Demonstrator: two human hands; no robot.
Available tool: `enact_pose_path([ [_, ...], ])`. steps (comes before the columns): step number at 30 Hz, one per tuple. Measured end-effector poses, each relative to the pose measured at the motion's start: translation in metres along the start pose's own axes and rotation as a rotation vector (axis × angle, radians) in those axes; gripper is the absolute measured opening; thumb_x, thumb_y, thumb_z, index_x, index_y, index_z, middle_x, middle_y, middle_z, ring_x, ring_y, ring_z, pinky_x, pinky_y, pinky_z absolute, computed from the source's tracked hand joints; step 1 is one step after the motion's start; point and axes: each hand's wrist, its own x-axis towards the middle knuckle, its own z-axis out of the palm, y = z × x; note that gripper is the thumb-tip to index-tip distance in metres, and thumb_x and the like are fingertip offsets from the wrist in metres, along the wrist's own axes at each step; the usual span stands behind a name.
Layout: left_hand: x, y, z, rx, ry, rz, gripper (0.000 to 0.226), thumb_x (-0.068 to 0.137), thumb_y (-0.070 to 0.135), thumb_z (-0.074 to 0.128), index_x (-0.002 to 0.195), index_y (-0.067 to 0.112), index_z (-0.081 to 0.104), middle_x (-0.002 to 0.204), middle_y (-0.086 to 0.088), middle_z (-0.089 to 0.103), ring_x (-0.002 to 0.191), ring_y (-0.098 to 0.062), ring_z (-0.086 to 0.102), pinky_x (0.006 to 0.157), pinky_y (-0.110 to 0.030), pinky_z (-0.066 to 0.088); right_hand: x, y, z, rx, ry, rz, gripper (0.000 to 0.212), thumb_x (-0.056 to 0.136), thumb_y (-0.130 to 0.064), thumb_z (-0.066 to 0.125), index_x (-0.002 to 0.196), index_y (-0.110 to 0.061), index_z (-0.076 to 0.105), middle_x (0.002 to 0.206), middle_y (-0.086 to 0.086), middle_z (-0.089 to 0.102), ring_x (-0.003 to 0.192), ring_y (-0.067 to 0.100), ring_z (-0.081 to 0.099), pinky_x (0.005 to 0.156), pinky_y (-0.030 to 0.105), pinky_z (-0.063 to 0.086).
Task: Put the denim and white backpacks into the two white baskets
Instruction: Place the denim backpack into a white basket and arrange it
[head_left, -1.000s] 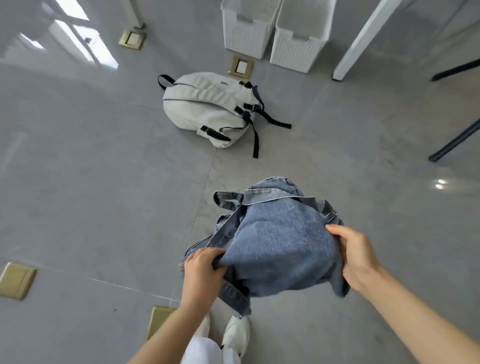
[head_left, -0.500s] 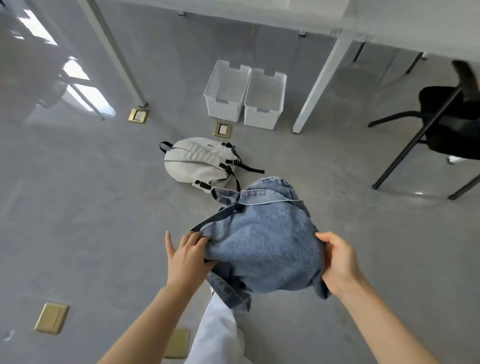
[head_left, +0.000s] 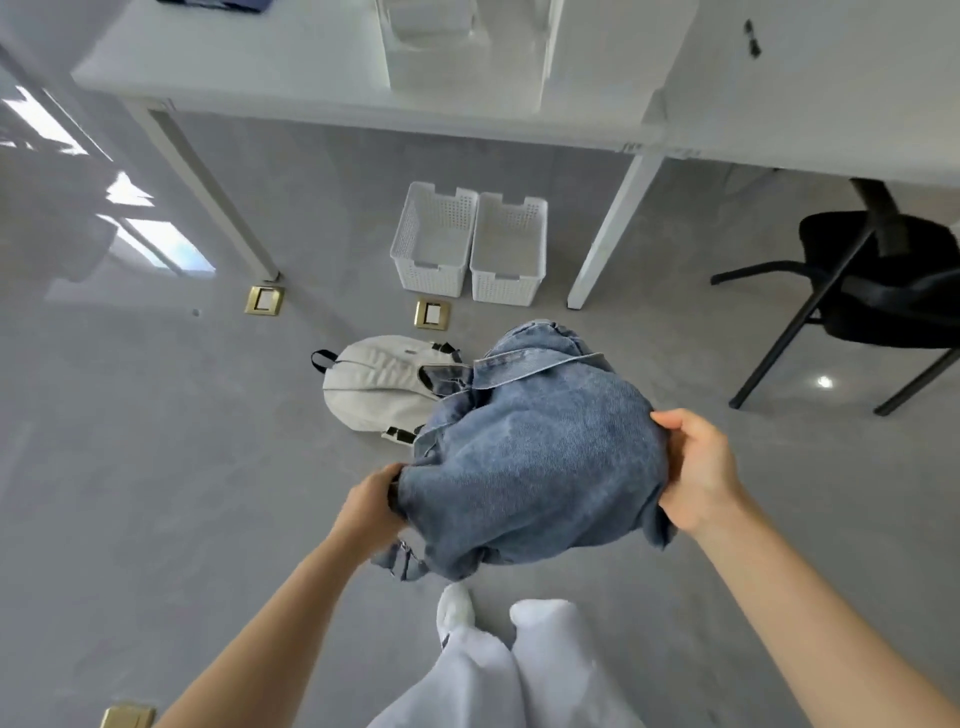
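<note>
1. While the denim backpack (head_left: 530, 467) hangs above the floor (head_left: 156, 467), the left hand (head_left: 371, 501) and right hand (head_left: 698, 475) each grip a side of it.
2. The white backpack (head_left: 374, 387) lies just beyond.
3. Two white baskets (head_left: 470, 244) stand side by side under the table (head_left: 311, 67).
</note>
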Motion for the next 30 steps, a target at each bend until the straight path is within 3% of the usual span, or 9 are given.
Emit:
enact_pose_path([
  [3, 0.022, 0.023, -0.018, -0.279, 0.096, -0.037, 0.039, 0.069, -0.01, 0.056, 0.097, 0.012, 0.072, 0.081, -0.011, 0.072, 0.078, -0.021, 0.063, 0.065, -0.028, 0.045, 0.028, -0.028, 0.008, 0.035, 0.035, -0.012, 0.018, 0.082, -0.017, 0.047, 0.065, -0.014, 0.053, 0.056, 0.002, 0.06, 0.054, 0.018, 0.057, 0.062, 0.03, 0.041],
  [7, 0.06, 0.063, -0.046, -0.629, 0.174, -0.139, 0.035, 0.071, -0.019, 0.054, 0.076, 0.012, 0.069, 0.07, -0.009, 0.065, 0.07, -0.02, 0.056, 0.063, -0.035, 0.049, 0.076, -0.065, 0.016, 0.067, 0.047, -0.006, 0.017, 0.08, -0.018, 0.049, 0.064, -0.016, 0.051, 0.056, 0.0, 0.059, 0.061, 0.02, 0.054, 0.063, 0.029, 0.041],
  [10, 0.09, 0.098, -0.066, -0.853, 0.242, -0.196, 0.037, 0.078, -0.021, 0.049, 0.087, 0.009, 0.07, 0.078, -0.01, 0.068, 0.076, -0.025, 0.06, 0.064, -0.035, 0.052, 0.112, -0.1, 0.029, 0.02, -0.031, 0.009, 0.02, 0.087, -0.023, 0.048, 0.073, -0.016, 0.061, 0.064, 0.002, 0.067, 0.069, 0.021, 0.06, 0.068, 0.033, 0.044],
  [13, 0.118, 0.132, -0.084, -1.021, 0.294, -0.274, 0.035, 0.085, -0.017, 0.047, 0.104, 0.006, 0.066, 0.081, -0.01, 0.069, 0.074, -0.025, 0.063, 0.056, -0.029, 0.05, 0.148, -0.138, 0.047, -0.122, -0.113, 0.064, 0.033, 0.093, -0.038, 0.047, 0.087, -0.016, 0.071, 0.081, 0.005, 0.076, 0.08, 0.022, 0.068, 0.076, 0.036, 0.048],
  [16, 0.139, 0.156, -0.101, -1.141, 0.294, -0.29, 0.037, 0.087, -0.017, 0.041, 0.099, 0.009, 0.064, 0.058, 0.001, 0.067, 0.051, -0.014, 0.059, 0.039, -0.021, 0.044, 0.188, -0.172, 0.068, -0.308, -0.166, 0.14, 0.043, 0.09, -0.05, 0.05, 0.103, -0.015, 0.072, 0.102, 0.009, 0.076, 0.099, 0.027, 0.068, 0.087, 0.039, 0.049],
  [21, 0.161, 0.179, -0.13, -1.287, 0.262, -0.164, 0.038, 0.08, -0.015, 0.048, 0.078, 0.017, 0.068, 0.047, 0.007, 0.062, 0.041, -0.007, 0.056, 0.032, -0.017, 0.041, 0.25, -0.208, 0.11, -0.654, -0.256, 0.21, 0.051, 0.087, -0.058, 0.05, 0.115, -0.02, 0.069, 0.115, 0.004, 0.072, 0.108, 0.022, 0.065, 0.095, 0.039, 0.047],
  [24, 0.185, 0.173, -0.152, -1.271, 0.239, -0.129, 0.043, 0.092, -0.018, 0.035, 0.095, 0.014, 0.062, 0.048, 0.007, 0.061, 0.036, -0.006, 0.054, 0.029, -0.018, 0.039, 0.285, -0.223, 0.155, -0.894, -0.367, 0.211, 0.042, 0.088, -0.056, 0.053, 0.11, -0.024, 0.07, 0.111, -0.001, 0.074, 0.102, 0.017, 0.069, 0.095, 0.036, 0.05],
  [27, 0.21, 0.154, -0.179, -1.258, 0.208, -0.145, 0.052, 0.087, -0.025, 0.033, 0.091, 0.014, 0.066, 0.056, 0.001, 0.066, 0.042, -0.011, 0.059, 0.034, -0.021, 0.046, 0.314, -0.228, 0.2, -1.044, -0.356, 0.166, 0.035, 0.089, -0.046, 0.059, 0.116, -0.024, 0.067, 0.112, 0.001, 0.073, 0.099, 0.019, 0.07, 0.091, 0.037, 0.054],
  [30, 0.228, 0.134, -0.198, -1.176, 0.204, -0.147, 0.057, 0.062, -0.025, 0.047, 0.095, 0.015, 0.071, 0.078, -0.006, 0.072, 0.072, -0.02, 0.067, 0.059, -0.028, 0.056, 0.336, -0.228, 0.237, -1.059, -0.384, 0.126, 0.033, 0.092, -0.036, 0.059, 0.12, -0.02, 0.064, 0.111, 0.002, 0.072, 0.099, 0.02, 0.069, 0.091, 0.039, 0.054],
])
